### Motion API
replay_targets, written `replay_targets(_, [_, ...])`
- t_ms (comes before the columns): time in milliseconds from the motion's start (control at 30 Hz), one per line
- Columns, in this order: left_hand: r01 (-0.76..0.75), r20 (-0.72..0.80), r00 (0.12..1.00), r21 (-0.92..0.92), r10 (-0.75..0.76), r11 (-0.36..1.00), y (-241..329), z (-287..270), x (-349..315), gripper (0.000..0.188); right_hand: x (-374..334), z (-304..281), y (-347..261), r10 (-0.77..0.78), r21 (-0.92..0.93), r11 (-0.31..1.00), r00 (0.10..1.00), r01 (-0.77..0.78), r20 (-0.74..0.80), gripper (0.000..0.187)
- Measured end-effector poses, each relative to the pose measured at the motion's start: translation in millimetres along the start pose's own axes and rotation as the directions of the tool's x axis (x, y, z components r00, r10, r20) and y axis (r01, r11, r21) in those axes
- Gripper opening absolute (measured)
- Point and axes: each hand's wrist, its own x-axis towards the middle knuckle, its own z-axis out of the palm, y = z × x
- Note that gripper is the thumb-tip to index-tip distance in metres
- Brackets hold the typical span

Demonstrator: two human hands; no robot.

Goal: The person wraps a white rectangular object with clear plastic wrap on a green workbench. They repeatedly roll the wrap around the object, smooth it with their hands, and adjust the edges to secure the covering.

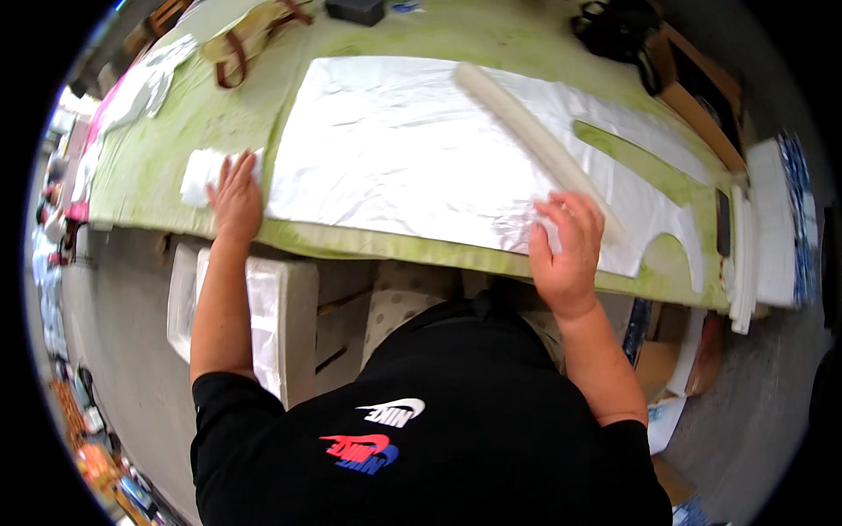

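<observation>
A large, thin, shiny white sheet (pixel 377 149) lies flat along the near side of the table, with rounded cut-outs at its right end. Diagonally across it rests a long off-white bar or tube (pixel 526 123); its exact kind is unclear. My left hand (pixel 235 195) lies flat, fingers stretched, over the edge of a small folded white piece (pixel 200 175) left of the sheet. Over the sheet's near edge, beside the bar's lower end, is my right hand (pixel 568 250). Its fingers are bent and its thumb is apart, with crinkled sheet beside it and nothing visibly gripped.
A green-stained cloth covers the table (pixel 184 131). At the back are a yellowish bag with brown handles (pixel 237 44) and a dark box (pixel 355 9). An open cardboard box (pixel 697 96) stands far right, near a dark phone-like object (pixel 724 223). Below is a white crate (pixel 294 324).
</observation>
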Motion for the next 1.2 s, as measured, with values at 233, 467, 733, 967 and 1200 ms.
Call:
replay_targets(233, [-0.073,0.0,0.997,0.065,0.073,0.995,-19,-6,10,0.044,-11,-49,47,0.486,-0.239,0.872,0.815,-0.428,0.315,0.052])
replay_targets(467, [-0.364,-0.281,0.914,-0.252,0.292,0.897,86,-42,-5,0.042,-44,-53,12,0.599,-0.058,0.785,0.733,-0.616,0.323,0.059])
replay_targets(733, [-0.538,-0.151,0.749,-0.708,0.645,0.458,313,-72,-29,0.058,-14,-43,59,0.396,-0.058,0.918,0.897,-0.392,0.196,0.051])
replay_targets(967, [-0.59,-0.002,0.666,-0.614,0.746,0.525,358,-62,-37,0.06,32,-27,202,0.366,-0.444,0.84,0.93,-0.312,0.038,0.053])
replay_targets(1200, [-0.608,-0.038,0.666,-0.607,0.745,0.512,361,-65,-37,0.059,79,-5,239,0.529,-0.515,0.799,0.771,-0.312,0.353,0.055])
